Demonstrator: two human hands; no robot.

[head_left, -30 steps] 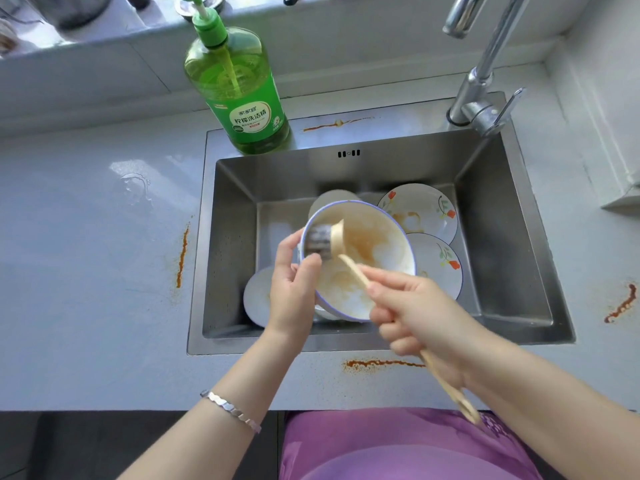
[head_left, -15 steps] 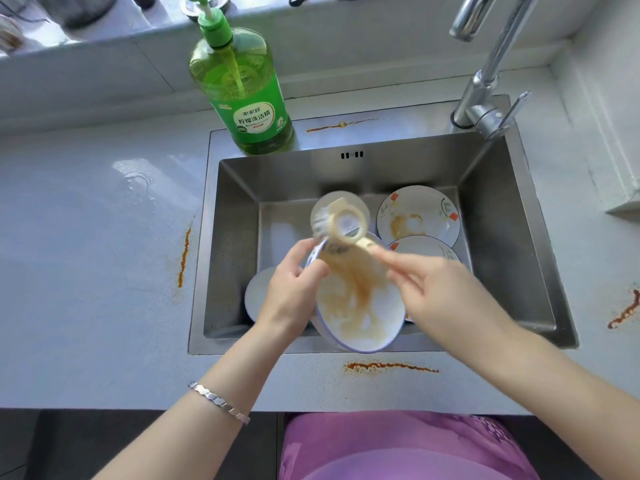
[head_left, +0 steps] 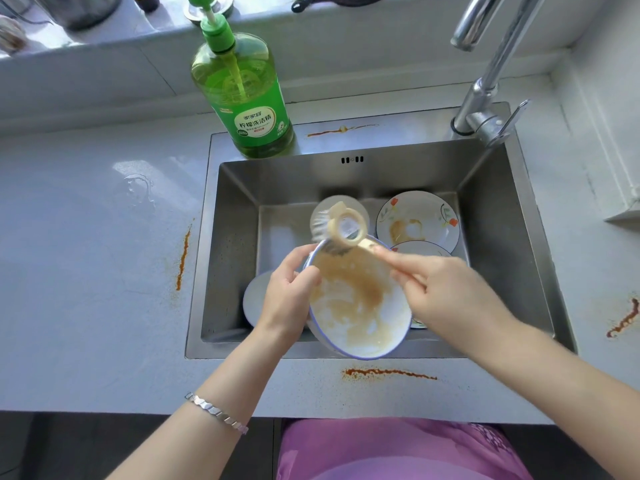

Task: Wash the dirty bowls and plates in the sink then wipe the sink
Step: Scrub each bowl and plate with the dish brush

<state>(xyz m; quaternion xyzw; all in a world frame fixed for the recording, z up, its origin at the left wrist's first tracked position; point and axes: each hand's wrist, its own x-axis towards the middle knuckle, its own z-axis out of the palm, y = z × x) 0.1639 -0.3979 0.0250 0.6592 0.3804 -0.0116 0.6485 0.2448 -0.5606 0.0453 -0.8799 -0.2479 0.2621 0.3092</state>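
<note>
Over the sink basin, hands first. Left hand (head_left: 291, 296): I log it gripping the near-left rim of the white, blue-edged ceramic bowl (head_left: 360, 310), thumb over the edge, holding it tilted toward me above the stainless-steel sink (head_left: 228, 254). Right hand (head_left: 446, 296): curled round the handle of the cream plastic dish brush with ring head (head_left: 346, 227); bristles sit at the bowl's far rim.

Bowl interior: brown smears across most of the surface, unwashed by my reckoning.

Step in hand: scrubbing. I would work the bristles in overlapping circles from far rim to near, grip firmly with the left so the bowl cannot twist, and turn it to reach every side.

Below: white flower-patterned plate (head_left: 417, 220), stained; further plates partly hidden. Behind: green dish-soap pump bottle (head_left: 242, 98), chrome tap (head_left: 485, 81), no water visibly running. Pale grey tabletop (head_left: 86, 271): orange-brown streaks.
</note>
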